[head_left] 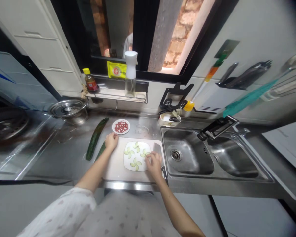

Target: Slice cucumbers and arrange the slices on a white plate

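A white plate (130, 164) lies on the pale cutting board (114, 169), with thin cucumber slices (136, 163) set on it in several pinwheel shapes. At the plate's right side, my right hand (154, 163) has its thumb and fingertips pinched at a slice of the right pinwheel. My left hand (111, 141) is closed, with curled fingers, over the board's top left corner. Whatever it may hold is hidden. Just beyond it stands a small white dish of chopped red bits (121, 126). Part of a cut cucumber (101, 150) shows beside my left wrist.
A whole cucumber (96, 140) lies left of the board. Under my right hand, a knife (164, 174) rests along the board's right edge. The double sink (187, 168) and tap (218, 128) are to the right. A lidded steel pot (70, 112) stands at the back left.
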### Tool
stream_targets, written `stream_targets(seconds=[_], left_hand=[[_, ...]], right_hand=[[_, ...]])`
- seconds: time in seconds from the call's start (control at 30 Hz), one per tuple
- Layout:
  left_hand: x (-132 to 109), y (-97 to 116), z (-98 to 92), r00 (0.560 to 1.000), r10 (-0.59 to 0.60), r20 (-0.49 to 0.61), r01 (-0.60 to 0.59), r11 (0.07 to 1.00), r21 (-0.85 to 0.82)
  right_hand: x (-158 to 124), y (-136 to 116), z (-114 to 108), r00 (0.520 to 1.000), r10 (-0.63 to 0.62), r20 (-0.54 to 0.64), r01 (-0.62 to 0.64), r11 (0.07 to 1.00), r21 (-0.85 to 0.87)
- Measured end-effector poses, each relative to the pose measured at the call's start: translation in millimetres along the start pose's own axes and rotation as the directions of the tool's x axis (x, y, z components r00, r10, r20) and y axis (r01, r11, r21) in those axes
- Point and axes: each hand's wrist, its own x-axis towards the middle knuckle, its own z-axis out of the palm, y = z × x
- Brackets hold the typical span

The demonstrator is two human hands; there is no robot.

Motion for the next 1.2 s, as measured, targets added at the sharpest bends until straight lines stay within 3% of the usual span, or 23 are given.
stream_targets(seconds=[0.2, 0.43, 0.57, 1.0, 1.2], left_hand=[[28.8, 5.8, 2.2, 0.999, -0.014, 0.035, 0.011, 0.997, 0.079], [43.8, 25.1, 3.9, 0.969, 0.203, 0.141, -0.222, 0.966, 0.132], [43.4, 33.0, 0.8, 0.955, 0.252, 0.159, -0.278, 0.944, 0.175], [38.3, 24.3, 9.8, 0.947, 0.293, 0.131, -0.313, 0.934, 0.174], [36.4, 21.4, 12.7, 0.977, 0.199, 0.075, -0.205, 0.975, 0.085]], right_hand=[[-4.4, -3.3, -4.0, 0.999, -0.004, -0.040, 0.006, 1.000, 0.028], [-10.1, -0.1, -4.3, 0.997, 0.035, -0.075, -0.033, 0.999, 0.025], [-13.0, 1.7, -5.5, 0.998, 0.032, -0.062, -0.031, 0.999, 0.027], [-9.7, -2.7, -5.5, 0.999, 0.030, -0.044, -0.029, 0.999, 0.019], [-9.7, -1.1, -4.4, 0.999, 0.004, -0.042, -0.004, 1.000, 0.001]])
